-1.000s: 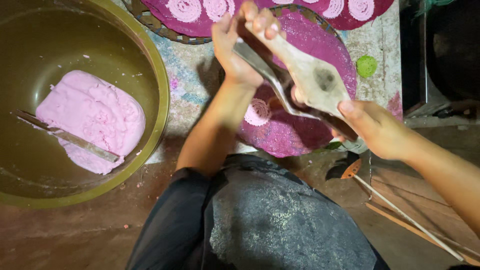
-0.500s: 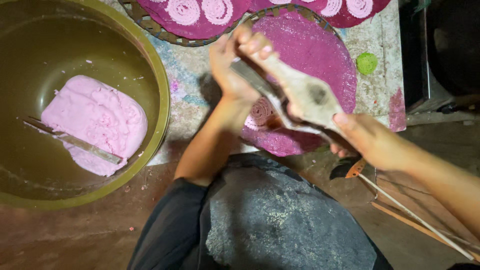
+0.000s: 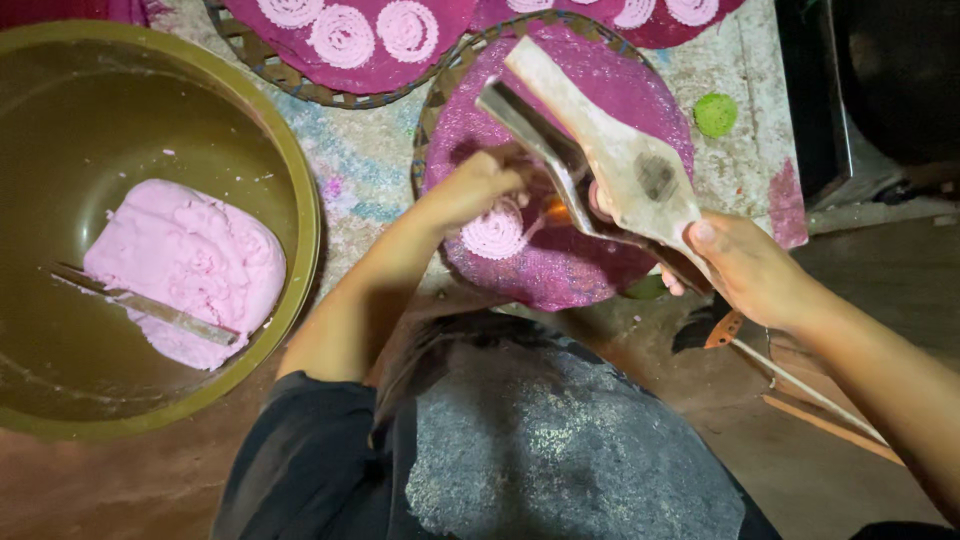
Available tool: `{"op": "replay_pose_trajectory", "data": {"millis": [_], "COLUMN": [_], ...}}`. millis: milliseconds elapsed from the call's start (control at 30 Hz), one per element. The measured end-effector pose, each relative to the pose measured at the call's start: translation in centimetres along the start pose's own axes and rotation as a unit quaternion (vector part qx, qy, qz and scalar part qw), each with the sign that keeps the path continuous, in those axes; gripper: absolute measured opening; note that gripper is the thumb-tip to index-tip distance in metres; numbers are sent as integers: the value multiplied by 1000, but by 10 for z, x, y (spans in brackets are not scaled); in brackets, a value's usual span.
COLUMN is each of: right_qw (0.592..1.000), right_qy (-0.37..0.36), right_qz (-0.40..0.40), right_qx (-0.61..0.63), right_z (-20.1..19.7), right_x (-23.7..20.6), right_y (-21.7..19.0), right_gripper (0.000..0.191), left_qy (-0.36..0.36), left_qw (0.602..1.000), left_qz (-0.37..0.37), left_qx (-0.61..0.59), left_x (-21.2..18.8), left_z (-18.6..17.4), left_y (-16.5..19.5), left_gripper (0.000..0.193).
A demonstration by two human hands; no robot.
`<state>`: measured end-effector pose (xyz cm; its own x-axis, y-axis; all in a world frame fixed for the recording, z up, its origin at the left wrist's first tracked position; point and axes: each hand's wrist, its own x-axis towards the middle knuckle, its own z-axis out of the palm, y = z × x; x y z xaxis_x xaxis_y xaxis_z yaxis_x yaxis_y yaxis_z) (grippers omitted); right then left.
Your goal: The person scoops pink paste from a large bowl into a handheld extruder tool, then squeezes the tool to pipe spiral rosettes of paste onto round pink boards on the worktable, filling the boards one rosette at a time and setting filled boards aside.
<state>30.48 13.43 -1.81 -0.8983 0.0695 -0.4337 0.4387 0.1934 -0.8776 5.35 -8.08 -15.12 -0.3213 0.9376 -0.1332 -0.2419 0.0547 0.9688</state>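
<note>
My right hand [image 3: 745, 265] grips a wooden press with a metal arm [image 3: 610, 165], held over a round woven tray covered with magenta cloth [image 3: 600, 270]. My left hand [image 3: 478, 185] is under the press's front end, fingers closed near a pink coil of pressed dough [image 3: 494, 233] that lies on the cloth. I cannot tell whether the fingers touch the coil or the press.
A large olive bowl [image 3: 300, 190] at the left holds a block of pink dough [image 3: 185, 270] with a flat metal blade [image 3: 150, 305] on it. Another tray with pink coils [image 3: 340, 40] lies behind. A small green lid [image 3: 716, 114] sits at the right, thin sticks [image 3: 800, 385] on the floor.
My left hand came down from the press's upper end to the cloth beside the coil. The press has swung a little lower over the tray.
</note>
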Motion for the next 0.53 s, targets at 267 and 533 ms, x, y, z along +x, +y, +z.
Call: {"op": "replay_pose_trajectory", "data": {"millis": [267,533], "right_qw": [993,988], "right_qy": [50,63], "right_qz": [-8,-64], "right_qx": [108,129], "right_z": [-3,0], "right_x": [37,29], "right_y": [43,64], "right_gripper": [65,73], "left_qy": [87,210], "left_qw": [995,901], "left_qz": [19,-4], "left_qx": [51,380], "left_x": [5,-32], "left_z": [1,-2], "left_y": [-38,6], "left_gripper": [50,31]}}
